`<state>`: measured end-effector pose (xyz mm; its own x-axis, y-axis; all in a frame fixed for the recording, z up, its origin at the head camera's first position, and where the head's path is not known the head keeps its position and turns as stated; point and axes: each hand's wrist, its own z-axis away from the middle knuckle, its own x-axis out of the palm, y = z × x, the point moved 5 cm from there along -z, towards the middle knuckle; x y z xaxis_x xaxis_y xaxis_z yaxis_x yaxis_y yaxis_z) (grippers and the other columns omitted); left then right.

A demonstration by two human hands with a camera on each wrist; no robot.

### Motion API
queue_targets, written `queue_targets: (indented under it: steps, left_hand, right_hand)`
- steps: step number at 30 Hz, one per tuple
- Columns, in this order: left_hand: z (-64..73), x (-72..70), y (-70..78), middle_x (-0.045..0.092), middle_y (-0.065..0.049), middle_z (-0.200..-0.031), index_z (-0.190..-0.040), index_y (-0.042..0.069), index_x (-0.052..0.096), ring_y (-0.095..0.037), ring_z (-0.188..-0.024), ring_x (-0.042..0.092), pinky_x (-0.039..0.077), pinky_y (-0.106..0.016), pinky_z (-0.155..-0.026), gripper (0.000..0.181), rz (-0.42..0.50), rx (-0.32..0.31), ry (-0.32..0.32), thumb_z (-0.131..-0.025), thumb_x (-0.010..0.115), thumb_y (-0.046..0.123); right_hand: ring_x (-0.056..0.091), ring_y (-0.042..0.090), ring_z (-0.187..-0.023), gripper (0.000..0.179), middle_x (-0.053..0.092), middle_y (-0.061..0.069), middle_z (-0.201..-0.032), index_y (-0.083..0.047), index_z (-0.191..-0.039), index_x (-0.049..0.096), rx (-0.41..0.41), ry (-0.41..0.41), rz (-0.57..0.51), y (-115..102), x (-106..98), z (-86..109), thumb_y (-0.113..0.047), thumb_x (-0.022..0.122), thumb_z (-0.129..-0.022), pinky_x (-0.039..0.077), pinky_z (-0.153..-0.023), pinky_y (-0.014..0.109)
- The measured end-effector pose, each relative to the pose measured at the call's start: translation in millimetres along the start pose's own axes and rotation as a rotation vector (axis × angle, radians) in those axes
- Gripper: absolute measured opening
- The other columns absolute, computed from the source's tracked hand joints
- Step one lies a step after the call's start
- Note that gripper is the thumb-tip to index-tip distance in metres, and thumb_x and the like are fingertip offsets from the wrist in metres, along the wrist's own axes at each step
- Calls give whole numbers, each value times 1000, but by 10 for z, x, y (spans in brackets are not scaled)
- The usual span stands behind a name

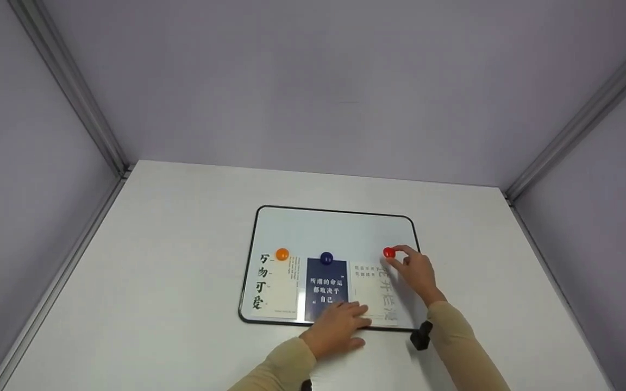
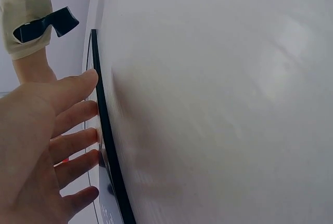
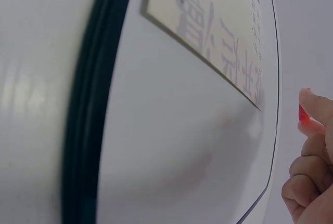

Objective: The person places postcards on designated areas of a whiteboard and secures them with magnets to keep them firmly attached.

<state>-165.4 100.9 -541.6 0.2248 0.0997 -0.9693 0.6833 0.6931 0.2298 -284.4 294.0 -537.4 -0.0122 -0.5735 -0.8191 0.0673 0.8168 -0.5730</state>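
My right hand point(image 1: 417, 271) pinches a round red magnet point(image 1: 389, 252) between thumb and fingertip, over the top right corner of the right-hand card point(image 1: 370, 288). In the right wrist view the red magnet point(image 3: 303, 114) shows between the fingertips, with the other fingers curled. My left hand point(image 1: 337, 328) lies with fingers spread across the whiteboard's lower edge, fingertips on the lower part of the cream card and beside the dark blue card point(image 1: 326, 282). A navy magnet point(image 1: 326, 258) sits at the blue card's top edge. An orange magnet point(image 1: 282, 253) sits on the left card point(image 1: 277, 296).
The black-framed whiteboard point(image 1: 335, 231) lies on a white table point(image 1: 182, 244). Grey-lilac panels point(image 1: 313, 98) stand behind and at both sides. A black wrist device point(image 1: 420, 336) is strapped at the right sleeve.
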Motion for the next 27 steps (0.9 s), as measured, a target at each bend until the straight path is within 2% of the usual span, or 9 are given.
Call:
queue_targets:
  steps: [8, 23, 27]
  left_hand:
    - [14, -25, 8, 48, 6, -149, -133, 30, 56, -15, -139, 46, 38, -39, -116, 45, 14, 7, 5, -90, 60, 45]
    - [2, -5, -2, 45, 6, -151, -134, 31, 55, -15, -141, 44, 37, -39, -117, 46, 19, -3, -10, -91, 58, 47]
    - [1, -4, 7, 45, 6, -151, -134, 31, 55, -15, -141, 44, 37, -40, -117, 46, 19, -5, -6, -91, 58, 47]
  right_hand:
    - [38, 11, -54, 39, 39, -4, -59, -13, -124, 63, 19, -11, -24, -36, 13, 19, -31, 67, -89, 30, -47, 22]
    - [40, 12, -57, 38, 46, -1, -65, -12, -123, 63, -12, -18, -9, -113, 37, 31, -27, 68, -89, 30, -49, 23]
    - [41, 12, -58, 39, 49, 0, -66, -13, -124, 62, 12, -36, -2, -126, 65, 34, -29, 68, -89, 31, -49, 23]
